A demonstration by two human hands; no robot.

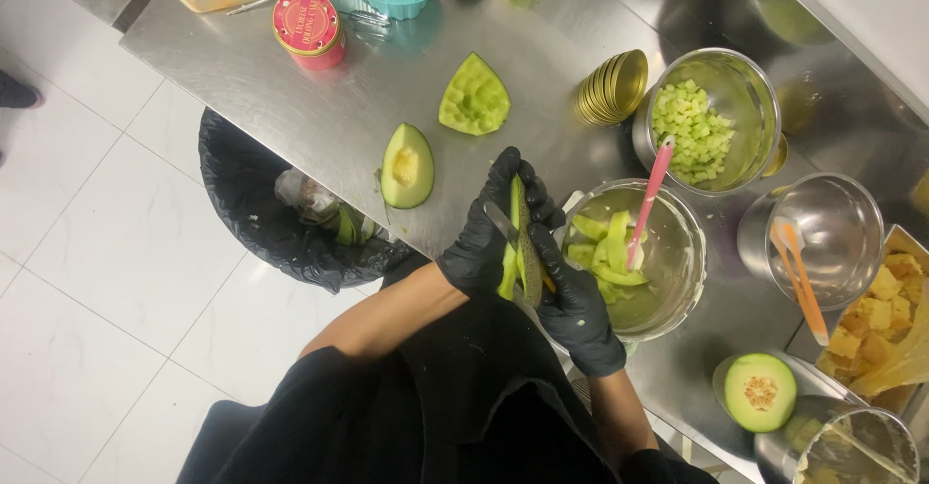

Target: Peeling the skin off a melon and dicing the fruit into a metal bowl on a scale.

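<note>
While both hands work close together over the edge of the steel desk (290,77), the head view looks straight down on them. The left hand (484,242), in a black glove, has its fingers clenched around a long green melon slice (511,261), held upright between the two hands, just beside the nearest steel bowl (677,281). The right hand (576,305), also gloved in black, grasps what looks like a small knife (503,225), its blade lying against the slice, though the handle is hidden in the palm.

That bowl holds peeled green strips and a pink spatula (646,203). Behind it, a second bowl (745,87) carries diced green cubes, with a stack of gold lids (612,87) beside it. Two melon wedges (406,166) lie farther left on the desk, well apart from the hands. A halved melon (760,392) sits at the near right, next to a tray of yellow cubes (876,324). A bin lined with a black bag (252,203) stands on the floor beside the desk.
</note>
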